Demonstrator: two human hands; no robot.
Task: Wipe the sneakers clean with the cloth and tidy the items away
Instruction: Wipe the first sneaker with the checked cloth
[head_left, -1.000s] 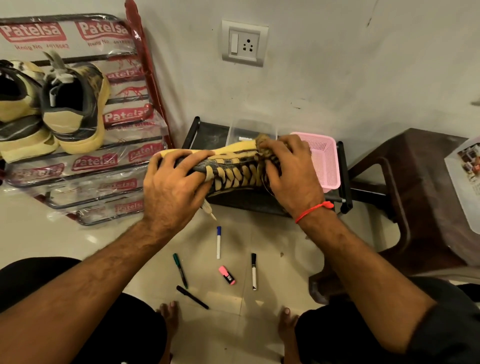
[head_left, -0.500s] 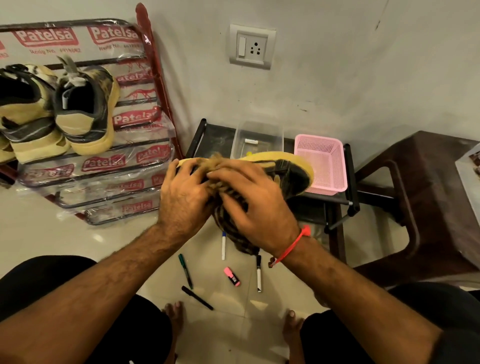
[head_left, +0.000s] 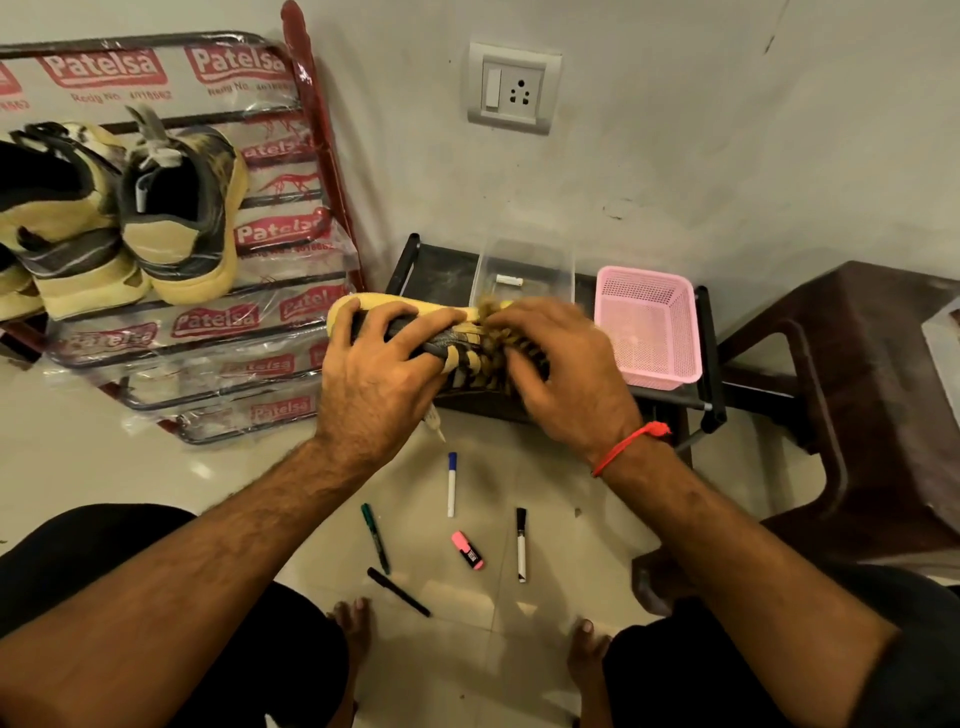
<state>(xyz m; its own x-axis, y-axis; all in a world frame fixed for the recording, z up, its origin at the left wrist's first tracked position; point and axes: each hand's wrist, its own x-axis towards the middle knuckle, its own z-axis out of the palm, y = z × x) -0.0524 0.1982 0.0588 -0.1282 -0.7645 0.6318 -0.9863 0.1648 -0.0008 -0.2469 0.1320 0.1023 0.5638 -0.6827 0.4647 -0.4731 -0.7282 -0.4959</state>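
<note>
**Sneaker turned back on its side, cloth at the laces**

Half a second ago the sneaker (head_left: 415, 332) was tipped sole-up with both hands bunched over its middle; now it lies level on its side again, laces towards the camera, and the hands have spread apart along it. It is held in the air in front of the low black stand (head_left: 441, 270). The left hand (head_left: 379, 374) grips the heel end, fingers curled over the yellow sole edge. The right hand (head_left: 561, 374) presses the brown checked cloth (head_left: 493, 312) against the laced toe end, fingers curled on it; this hand is blurred.

On the stand behind sit a clear tub (head_left: 524, 260) and a pink basket (head_left: 649, 322), side by side. To the left, two more sneakers (head_left: 171, 208) stand heel-out on the plastic-wrapped rack (head_left: 218, 322). On the floor below the hands lie five markers (head_left: 451, 483), scattered near the person's bare toes. A brown chair (head_left: 841, 395) stands at the right.
</note>
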